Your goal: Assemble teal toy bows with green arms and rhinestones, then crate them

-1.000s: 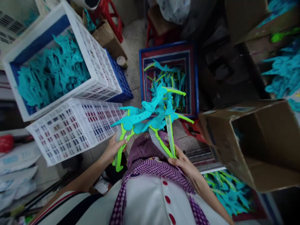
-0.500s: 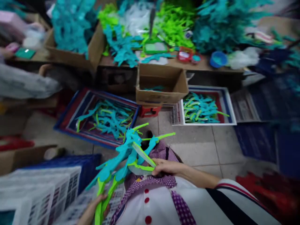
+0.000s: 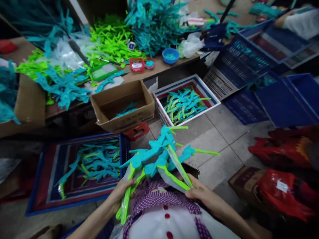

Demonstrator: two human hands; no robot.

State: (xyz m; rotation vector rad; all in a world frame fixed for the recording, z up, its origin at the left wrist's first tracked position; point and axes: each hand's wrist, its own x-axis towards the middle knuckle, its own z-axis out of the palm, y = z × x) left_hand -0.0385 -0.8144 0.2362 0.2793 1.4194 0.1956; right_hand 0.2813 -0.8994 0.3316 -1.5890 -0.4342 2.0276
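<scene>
Moved since half a second ago: the view, swung to the person's right, so that crates and bench sit further left; the held cluster and both hands, now nearer mid-view and clear of the bottom edge.

Item: cluster of teal-and-lime pieces (image 3: 163,154), several, tangled together; held in front of the apron (image 3: 164,200), above the floor tiles. Exact count uncertain, as the parts overlap and blur.

Left hand (image 3: 127,187): fingers curled round lime lengths, thumb across the front. Right hand (image 3: 198,191): fingers closed about the lime ends of two clear-sided lengths.

Handling note: best carried level, with both grips firm and evenly spaced, so that the loose teal bodies neither sag nor hook one another; projecting tips, in judgement, want keeping clear of rims.

Surroundings: blue-rimmed crate (image 3: 35,202), striped lining, similar pieces within, left; white-rimmed crate (image 3: 199,114), likewise stocked, ahead; cardboard box (image 3: 127,121), few teal parts inside, between the two and nearer the bench (image 3: 124,79). Co-worker's sleeve (image 3: 302,26), upper right.

Markings: print on the box's front, illegible; white label (image 3: 282,186) on a red package (image 3: 276,196), unreadable. No brand legible.
</scene>
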